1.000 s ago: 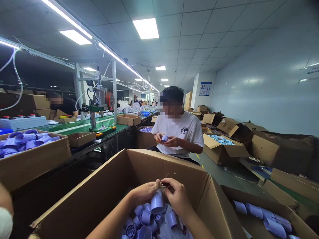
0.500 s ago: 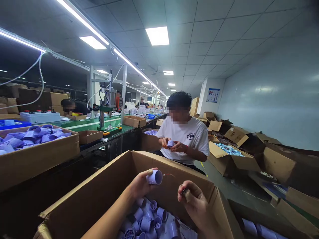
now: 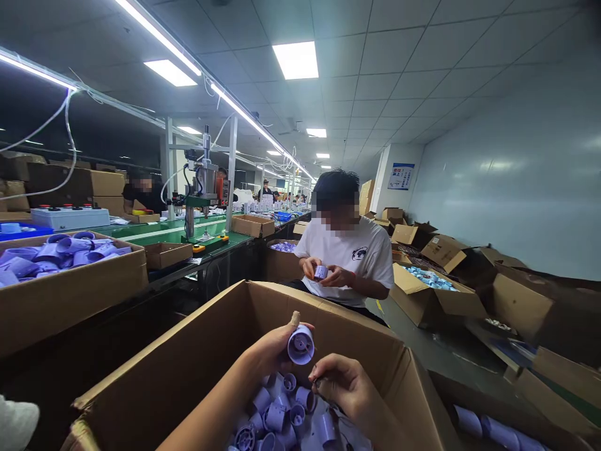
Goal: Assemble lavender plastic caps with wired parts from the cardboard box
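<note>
My left hand (image 3: 277, 351) grips a pale purple plastic cup (image 3: 301, 345), its open end facing me and some inner structure showing. Just right of the cup, my right hand (image 3: 340, 382) is closed in a pinch on a small dark item too small to name. Both hands are above a large cardboard box (image 3: 188, 351), where many similar purple cups (image 3: 277, 416) lie in a heap.
Across the box sits a person in a white shirt (image 3: 350, 250), holding a purple part. At left are a box of purple cups (image 3: 66, 254) and a bench press (image 3: 204, 188). Open cartons (image 3: 422, 300) line the right side.
The cup in my left hand has turned its opening toward me and sits slightly lower. My right hand has moved left, close to the cup.
</note>
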`<state>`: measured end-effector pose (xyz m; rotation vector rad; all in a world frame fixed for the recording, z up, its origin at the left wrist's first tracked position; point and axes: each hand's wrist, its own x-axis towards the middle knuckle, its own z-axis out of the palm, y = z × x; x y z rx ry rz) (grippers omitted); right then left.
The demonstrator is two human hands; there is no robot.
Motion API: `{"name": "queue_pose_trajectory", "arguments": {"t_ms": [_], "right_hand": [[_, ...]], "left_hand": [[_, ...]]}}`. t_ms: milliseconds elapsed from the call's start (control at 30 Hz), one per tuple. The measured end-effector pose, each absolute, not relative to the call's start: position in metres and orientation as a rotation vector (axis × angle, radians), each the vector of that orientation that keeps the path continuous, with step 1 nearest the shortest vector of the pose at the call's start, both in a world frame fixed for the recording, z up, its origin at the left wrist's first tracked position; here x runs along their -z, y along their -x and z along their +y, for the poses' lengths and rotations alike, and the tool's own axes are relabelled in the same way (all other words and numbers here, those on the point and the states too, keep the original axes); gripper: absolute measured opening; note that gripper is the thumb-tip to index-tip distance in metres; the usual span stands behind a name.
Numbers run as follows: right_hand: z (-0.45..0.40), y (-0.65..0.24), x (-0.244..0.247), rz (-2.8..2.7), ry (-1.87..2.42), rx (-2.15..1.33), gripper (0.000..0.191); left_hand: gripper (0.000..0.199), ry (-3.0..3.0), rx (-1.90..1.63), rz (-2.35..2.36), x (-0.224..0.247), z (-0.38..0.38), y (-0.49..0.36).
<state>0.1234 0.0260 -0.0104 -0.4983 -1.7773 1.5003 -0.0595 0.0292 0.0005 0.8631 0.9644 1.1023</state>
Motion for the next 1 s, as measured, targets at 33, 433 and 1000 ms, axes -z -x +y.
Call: {"name": "queue_pose_trajectory", "arguments": {"t_ms": [33, 433, 1000], "right_hand": [[0.027, -0.123, 0.011, -1.791, 0.509, -1.501, 0.027], [0.032, -0.119, 0.019, -1.760, 0.561, -1.494, 0.024], [0.032, -0.110, 0.019, -1.702, 0.723, -1.354, 0.036]], "left_hand": [[0.066, -0.853, -1.098, 0.971, -0.002, 0.029, 0.059], [0.065, -0.799, -1.183, 1.018, -0.002, 0.035, 0.062], [0.050, -0.775, -1.073, 0.774, 0.008, 0.037, 0.057]]}}
